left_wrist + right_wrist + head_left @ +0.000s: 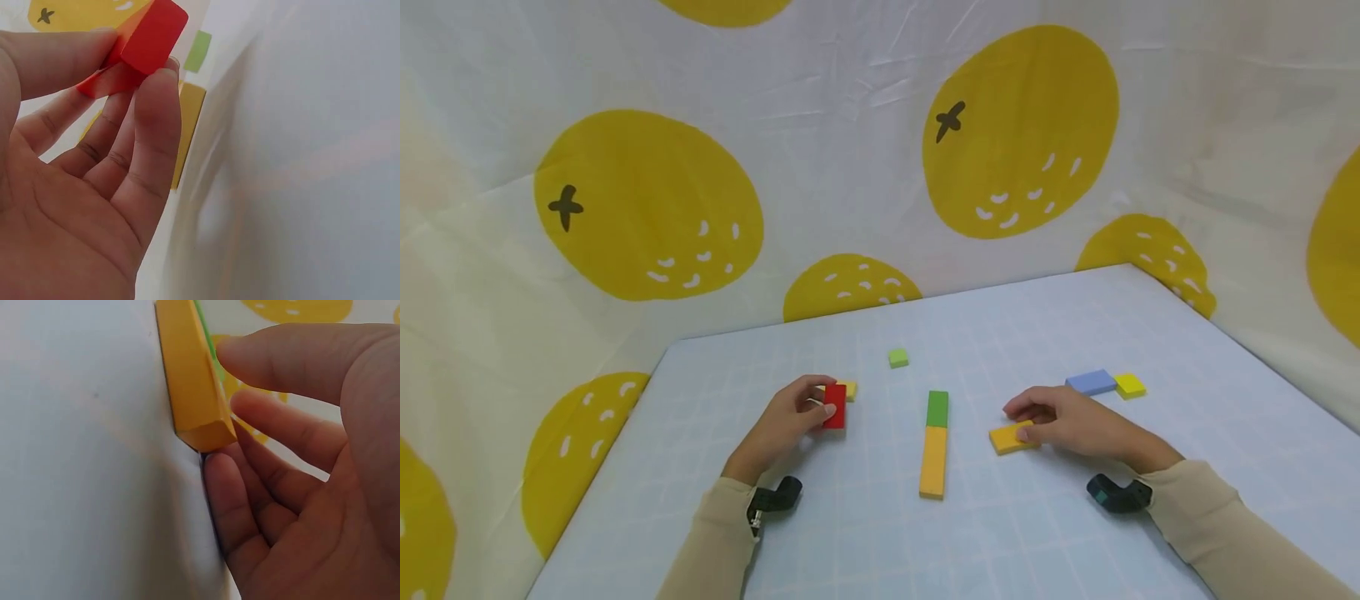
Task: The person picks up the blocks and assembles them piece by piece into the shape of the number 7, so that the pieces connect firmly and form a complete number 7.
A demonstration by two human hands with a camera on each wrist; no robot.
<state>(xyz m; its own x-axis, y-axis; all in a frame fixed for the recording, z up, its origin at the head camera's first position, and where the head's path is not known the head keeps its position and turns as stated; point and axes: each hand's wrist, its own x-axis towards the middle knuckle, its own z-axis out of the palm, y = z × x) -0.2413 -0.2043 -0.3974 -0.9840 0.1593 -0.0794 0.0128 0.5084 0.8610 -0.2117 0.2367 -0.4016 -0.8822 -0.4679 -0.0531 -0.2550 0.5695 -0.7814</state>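
Observation:
Between its thumb and fingers, my left hand point(786, 425) pinches a red block point(835, 407), tilted up in the left wrist view. Behind that block a yellow block point(851, 390) shows partly. My right hand point(1078, 423) has its thumb on the right end of an orange block point(1009, 438), its fingers curled along the far side. The right wrist view shows the same orange block point(190, 375) low by the table, its end close to the fingertips. A green block point(937, 409) and another orange block point(933, 462) lie end to end between the hands.
A small light green block point(898, 358) sits farther back on the table point(865, 533). Beyond the right hand are a blue block point(1090, 382) and a bright yellow block point(1130, 386), touching. A fruit-patterned curtain point(842, 167) hangs along the table's back edge.

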